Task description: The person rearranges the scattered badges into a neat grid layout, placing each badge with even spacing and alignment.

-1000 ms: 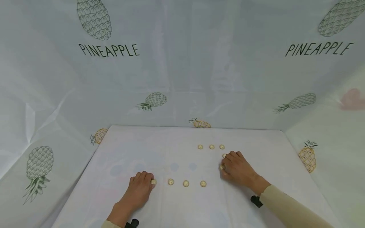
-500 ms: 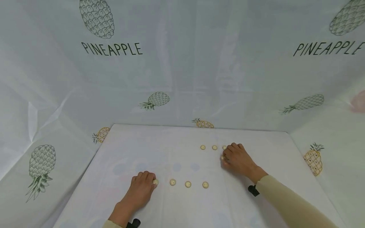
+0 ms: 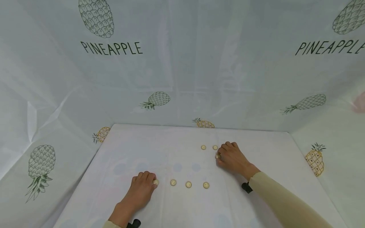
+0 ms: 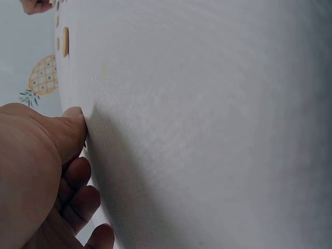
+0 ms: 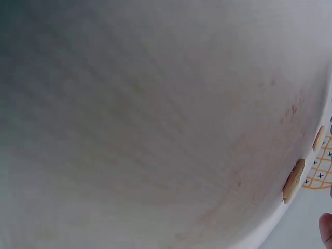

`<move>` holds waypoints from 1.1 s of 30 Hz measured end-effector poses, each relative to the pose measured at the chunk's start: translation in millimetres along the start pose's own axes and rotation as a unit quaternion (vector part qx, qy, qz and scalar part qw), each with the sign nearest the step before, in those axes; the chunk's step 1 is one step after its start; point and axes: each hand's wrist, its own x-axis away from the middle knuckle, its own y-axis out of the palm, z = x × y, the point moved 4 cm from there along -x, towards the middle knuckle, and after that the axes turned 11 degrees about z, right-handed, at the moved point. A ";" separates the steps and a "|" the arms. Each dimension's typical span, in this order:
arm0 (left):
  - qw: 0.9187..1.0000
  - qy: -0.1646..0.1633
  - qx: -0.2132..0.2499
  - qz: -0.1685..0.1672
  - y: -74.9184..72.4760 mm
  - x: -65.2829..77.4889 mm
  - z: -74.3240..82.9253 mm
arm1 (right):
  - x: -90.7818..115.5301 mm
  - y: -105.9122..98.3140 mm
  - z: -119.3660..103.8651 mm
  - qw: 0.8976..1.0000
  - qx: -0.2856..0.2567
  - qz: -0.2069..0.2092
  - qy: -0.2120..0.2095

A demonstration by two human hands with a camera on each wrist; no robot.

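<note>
Near the front of the white-covered table (image 3: 137, 139), my left hand (image 3: 141, 187) pinches a pale wooden button (image 3: 155, 182) between thumb and index finger. The left wrist view shows the thumb (image 4: 72, 127) down on the cloth with the other fingers curled; the button is hidden there. Farther back, my right hand (image 3: 231, 157) holds another button (image 3: 218, 156) at its fingertips. Just left of that hand, two buttons (image 3: 215, 147) (image 3: 203, 147) lie in a back row. In the right wrist view only a fingertip (image 5: 326, 228) shows, close to a button (image 5: 294, 181).
A front row of spaced buttons runs right from my left hand: a first button (image 3: 173, 182), a middle button (image 3: 188, 184) and an end button (image 3: 206, 185). A pineapple-printed sheet (image 3: 182, 72) hangs behind and beside the table.
My right hand has moved back, then left, carrying its button towards the back row. It now covers the spot of the row's rightmost button. The left hand has stayed put.
</note>
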 end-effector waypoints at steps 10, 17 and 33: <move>1.000 -0.004 0.002 -0.004 0.4 -0.3 1.0 | -3.0 6.6 -1.0 0.999 0.001 -0.046 0.018; 1.000 -0.007 0.003 -0.006 0.1 -1.1 1.8 | -2.3 7.6 -0.7 0.998 0.004 -0.057 0.028; 1.000 -0.002 0.003 -0.011 -2.1 0.6 1.6 | -2.4 5.7 -1.2 0.997 0.009 -0.062 0.037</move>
